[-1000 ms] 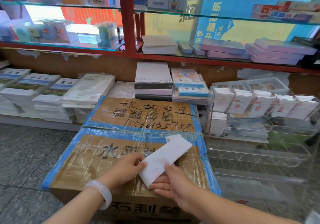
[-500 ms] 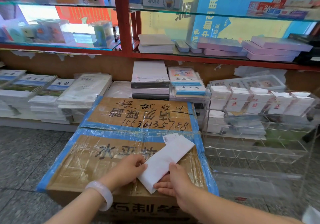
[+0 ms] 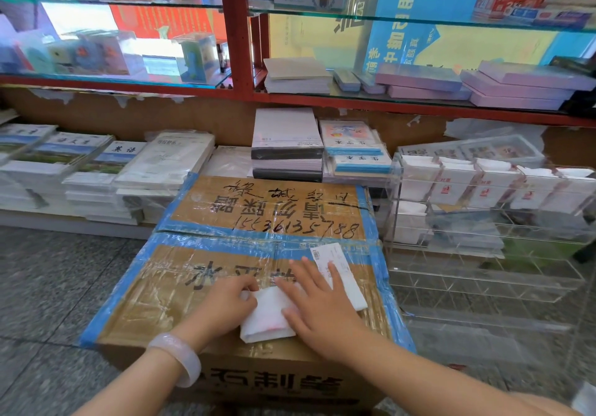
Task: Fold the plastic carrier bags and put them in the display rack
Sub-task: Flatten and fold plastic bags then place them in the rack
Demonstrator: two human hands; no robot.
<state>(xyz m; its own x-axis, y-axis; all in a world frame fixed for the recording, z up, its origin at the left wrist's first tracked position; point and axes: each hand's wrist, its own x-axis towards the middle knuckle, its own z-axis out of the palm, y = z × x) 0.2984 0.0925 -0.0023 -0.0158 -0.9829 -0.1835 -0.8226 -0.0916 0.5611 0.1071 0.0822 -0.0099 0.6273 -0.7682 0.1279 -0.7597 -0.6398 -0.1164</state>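
**White bag pressed flat on a taped carton**

A pale bangle [image 3: 175,358] was worn on the left wrist. The left hand [image 3: 225,301] was laid on the carton [image 3: 206,290], its fingers curled down onto the left edge of the folded carrier bag [image 3: 267,317]. The bag was seen as a thin, white, slightly translucent strip, doubled over at its near end and angled up to the right, with a barcode label [image 3: 322,254] at its far end. It was lying on the carton's taped top, near the front edge. The right hand [image 3: 317,299] was spread flat on the bag's middle, fingers straight. Further right, a clear display rack [image 3: 483,254] was stood, folded white bags [image 3: 451,183] already held in its upper compartments.
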